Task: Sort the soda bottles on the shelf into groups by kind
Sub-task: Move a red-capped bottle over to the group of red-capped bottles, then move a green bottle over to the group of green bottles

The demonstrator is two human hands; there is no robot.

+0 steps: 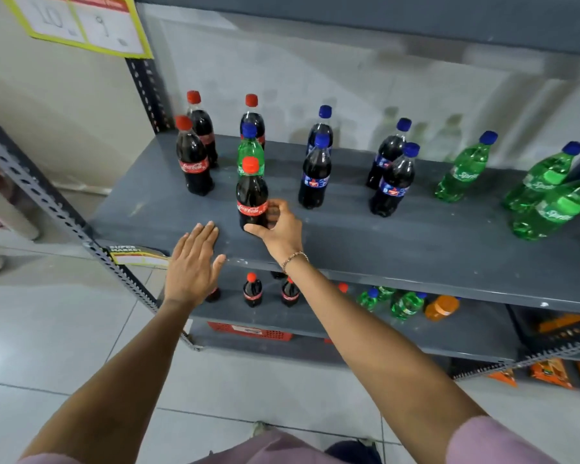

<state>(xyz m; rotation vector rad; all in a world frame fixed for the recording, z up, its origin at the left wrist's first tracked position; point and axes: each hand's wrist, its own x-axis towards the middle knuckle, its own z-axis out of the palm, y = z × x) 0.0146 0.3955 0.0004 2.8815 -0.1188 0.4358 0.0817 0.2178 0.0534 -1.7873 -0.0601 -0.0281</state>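
My right hand [277, 229] grips a red-capped cola bottle [252, 192] standing near the front of the grey shelf [399, 242]. My left hand [191, 266] hovers flat and open at the shelf's front edge, just left of that bottle. Three more red-capped cola bottles [193, 159] stand at the back left. A green bottle with a blue cap [250, 152] stands right behind the held one. Several dark blue-capped, blue-labelled bottles [315, 175] fill the middle. Three green Sprite bottles [462, 169] stand at the right.
A slotted metal upright [47, 195] frames the shelf's left side with a yellow price tag [136, 257] on the edge. The lower shelf [315, 316] carries small cola, green and orange bottles. A red crate and orange snack packs [549, 373] sit below.
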